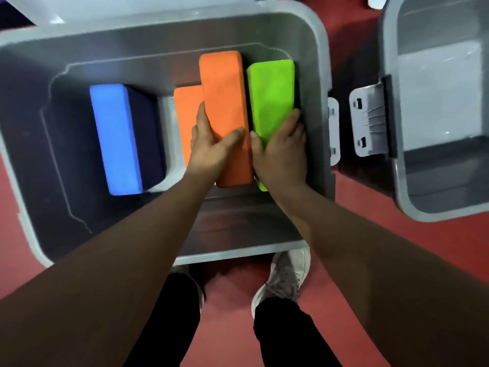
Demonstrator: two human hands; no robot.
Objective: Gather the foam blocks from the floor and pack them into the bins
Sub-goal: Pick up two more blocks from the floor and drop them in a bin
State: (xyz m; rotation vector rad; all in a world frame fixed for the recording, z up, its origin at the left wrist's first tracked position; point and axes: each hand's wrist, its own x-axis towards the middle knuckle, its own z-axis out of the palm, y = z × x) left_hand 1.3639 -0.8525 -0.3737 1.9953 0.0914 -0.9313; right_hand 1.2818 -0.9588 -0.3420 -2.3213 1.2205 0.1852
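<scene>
1. As I look down into the bin [164, 30], my left hand [211, 152] grips the orange block [225, 102], fingers [202, 116] curled on its left side, thumb across its top.
2. My right hand [280, 157] clamps the green block [272, 96] just beside it, with the thumb between the two blocks.
3. I see a lower orange block [186, 115] touching the raised one, and a blue block [116, 139] well apart on the left.
4. I see a second bin [391, 144] on the red floor [357, 234] to the right.

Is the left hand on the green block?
No, the left hand grips the raised orange block; the right hand holds the green block.
</scene>
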